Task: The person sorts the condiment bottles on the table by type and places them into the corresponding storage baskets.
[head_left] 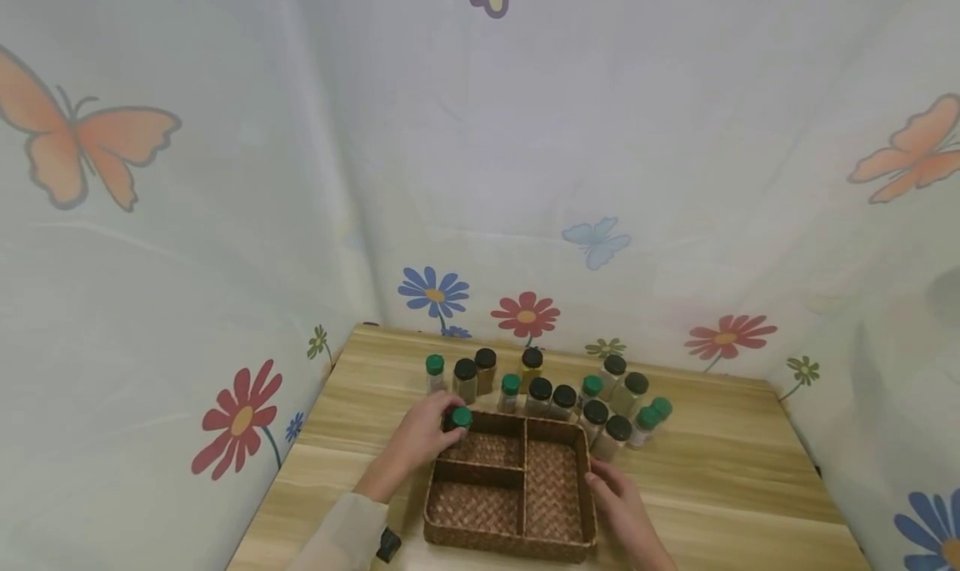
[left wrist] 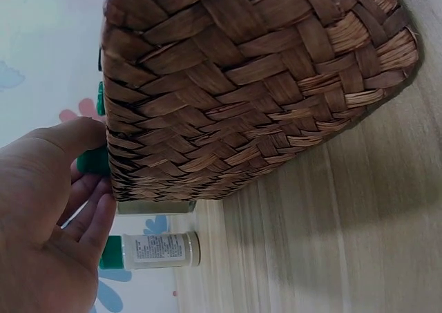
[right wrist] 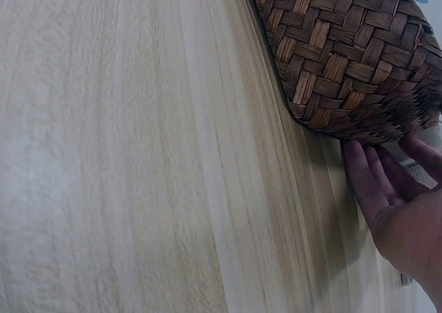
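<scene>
My left hand (head_left: 418, 431) pinches a green-capped spice jar (head_left: 461, 418) at the back left corner of a brown woven basket (head_left: 510, 543). In the left wrist view the basket wall hides the jar's body; its green cap (left wrist: 92, 161) shows between thumb and fingers. The basket has three compartments, and their woven floors show. My right hand (head_left: 621, 506) rests against the basket's right side. The right wrist view shows its fingertips (right wrist: 353, 150) touching the lower part of the woven wall, the fingers extended.
Several black-capped and green-capped jars stand behind the basket and to its back right, such as a black-capped jar (head_left: 618, 431) near its corner. Another green-capped jar (head_left: 435, 371) stands at the back left. A small black object (head_left: 388, 546) is beside the left sleeve. Printed curtains surround the wooden table (head_left: 720, 471).
</scene>
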A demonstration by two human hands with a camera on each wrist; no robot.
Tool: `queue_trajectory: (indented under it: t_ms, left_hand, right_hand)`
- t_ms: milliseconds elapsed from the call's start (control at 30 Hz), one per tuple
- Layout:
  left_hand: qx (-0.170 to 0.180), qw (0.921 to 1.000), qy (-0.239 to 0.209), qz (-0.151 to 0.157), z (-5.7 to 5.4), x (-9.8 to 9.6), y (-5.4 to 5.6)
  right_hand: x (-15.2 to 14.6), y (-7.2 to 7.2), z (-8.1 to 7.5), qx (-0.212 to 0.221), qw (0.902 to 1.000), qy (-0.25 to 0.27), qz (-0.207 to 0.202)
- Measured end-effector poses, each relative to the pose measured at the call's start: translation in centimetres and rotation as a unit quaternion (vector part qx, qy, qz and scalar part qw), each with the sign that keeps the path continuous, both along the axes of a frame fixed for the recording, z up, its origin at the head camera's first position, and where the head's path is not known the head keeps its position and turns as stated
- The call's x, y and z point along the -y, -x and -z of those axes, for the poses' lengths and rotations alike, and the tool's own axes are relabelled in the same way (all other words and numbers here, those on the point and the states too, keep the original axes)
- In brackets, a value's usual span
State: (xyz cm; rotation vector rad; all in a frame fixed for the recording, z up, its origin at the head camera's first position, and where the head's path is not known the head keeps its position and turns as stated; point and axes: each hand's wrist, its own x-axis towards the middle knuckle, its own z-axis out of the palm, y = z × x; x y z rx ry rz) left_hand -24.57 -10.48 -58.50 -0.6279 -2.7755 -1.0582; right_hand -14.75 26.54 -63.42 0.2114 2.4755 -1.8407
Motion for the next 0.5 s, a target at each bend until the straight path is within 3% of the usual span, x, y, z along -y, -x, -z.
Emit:
queue_trajectory:
  t_ms: [233, 500]
  left_hand:
    - [-0.015, 0.9999, 0.002, 0.002, 0.09, 0.24, -0.15]
    - [-0.018, 0.9998, 0.005, 0.002, -0.51, 0.06, -0.23]
  right_hand:
    - [0.09, 0.08, 0.61, -0.019, 0.9995, 0.024, -0.004]
    - [-0.09, 0.14, 0.44, -0.013, 0.9994, 0.031, -0.005]
